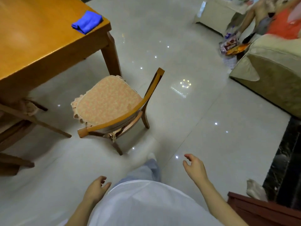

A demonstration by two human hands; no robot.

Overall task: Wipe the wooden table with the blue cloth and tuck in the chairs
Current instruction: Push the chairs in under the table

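The wooden table (37, 41) fills the upper left. A folded blue cloth (87, 22) lies near its right corner. A wooden chair (114, 101) with a peach seat cushion stands pulled out from the table's corner, its backrest toward me. Another chair (14, 126) sits partly under the table at the left edge. My left hand (96, 190) hangs low in front of my body, fingers loosely curled, holding nothing. My right hand (194, 168) is out to the right, fingers relaxed and empty. Both hands are well short of the chair.
Glossy pale floor tiles (187, 111) stretch between me and a beige sofa (273, 75) on the right. A person (276, 20) bends over packets on the floor at the top right. A dark wooden piece (263, 207) and a black stone strip (286, 160) lie at lower right.
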